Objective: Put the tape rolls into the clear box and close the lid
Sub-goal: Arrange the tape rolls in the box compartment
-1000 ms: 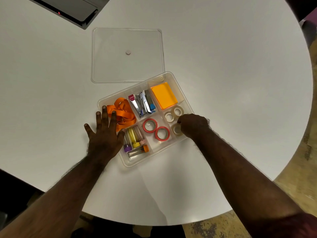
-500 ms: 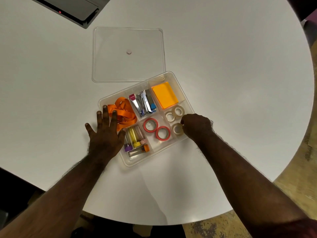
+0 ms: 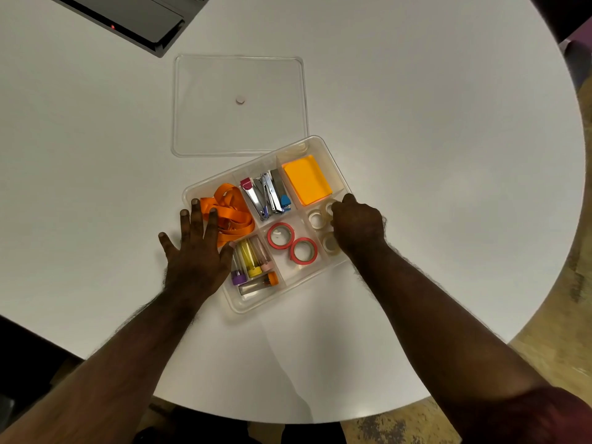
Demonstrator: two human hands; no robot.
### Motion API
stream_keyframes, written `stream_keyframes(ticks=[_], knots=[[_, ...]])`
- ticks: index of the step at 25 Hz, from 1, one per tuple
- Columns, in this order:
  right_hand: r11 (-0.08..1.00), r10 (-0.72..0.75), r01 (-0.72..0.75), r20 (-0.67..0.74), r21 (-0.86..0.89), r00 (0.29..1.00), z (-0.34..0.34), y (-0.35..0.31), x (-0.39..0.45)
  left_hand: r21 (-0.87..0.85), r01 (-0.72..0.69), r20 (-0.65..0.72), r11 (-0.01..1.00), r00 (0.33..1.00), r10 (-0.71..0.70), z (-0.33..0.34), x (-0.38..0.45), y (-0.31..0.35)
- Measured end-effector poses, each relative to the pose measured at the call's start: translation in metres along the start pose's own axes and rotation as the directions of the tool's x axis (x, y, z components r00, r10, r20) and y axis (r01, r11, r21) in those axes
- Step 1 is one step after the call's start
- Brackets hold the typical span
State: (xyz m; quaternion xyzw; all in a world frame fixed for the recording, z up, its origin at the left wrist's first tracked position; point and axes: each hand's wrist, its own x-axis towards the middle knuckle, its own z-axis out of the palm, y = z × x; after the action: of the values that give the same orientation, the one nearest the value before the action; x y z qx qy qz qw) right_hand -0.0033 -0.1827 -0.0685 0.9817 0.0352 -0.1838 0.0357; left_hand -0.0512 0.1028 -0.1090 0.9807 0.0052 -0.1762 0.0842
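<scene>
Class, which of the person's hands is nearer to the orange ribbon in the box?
Left. The left hand lies flat with its fingers touching the orange ribbon. The right hand is across the clear box, over the pale tape rolls.

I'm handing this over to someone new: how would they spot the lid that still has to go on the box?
On the round white table, find the clear box of compartments between the two hands. The lid lies flat on the table just beyond the box's far edge, near the grey device. It is the only empty, see-through square sheet, with one small round dot at its middle.
</scene>
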Motion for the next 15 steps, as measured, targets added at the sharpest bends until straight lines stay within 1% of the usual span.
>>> stream_keyframes(ticks=[4,7,12,15], knots=[[1.0,0.024,-0.023,0.031,-0.018,0.999,0.0005,-0.0036,0.0012,0.013,0.002,0.01,1.0,1.0,-0.002,-0.0006,0.0004,0.0004],[1.0,-0.001,0.001,0.042,-0.017,0.999,0.001,-0.0026,0.0029,0.007,0.006,0.017,1.0,1.0,-0.007,-0.0009,0.0015,0.0004],[0.999,-0.023,0.023,-0.002,0.025,1.0,0.0001,-0.0017,0.0026,0.013,0.009,0.022,1.0,1.0,-0.009,-0.0015,0.0006,0.0028],[0.996,-0.061,0.061,-0.001,0.06,0.998,0.0031,-0.0034,0.003,0.013,0.015,0.031,1.0,0.999,-0.015,-0.0029,0.0007,0.0036]])
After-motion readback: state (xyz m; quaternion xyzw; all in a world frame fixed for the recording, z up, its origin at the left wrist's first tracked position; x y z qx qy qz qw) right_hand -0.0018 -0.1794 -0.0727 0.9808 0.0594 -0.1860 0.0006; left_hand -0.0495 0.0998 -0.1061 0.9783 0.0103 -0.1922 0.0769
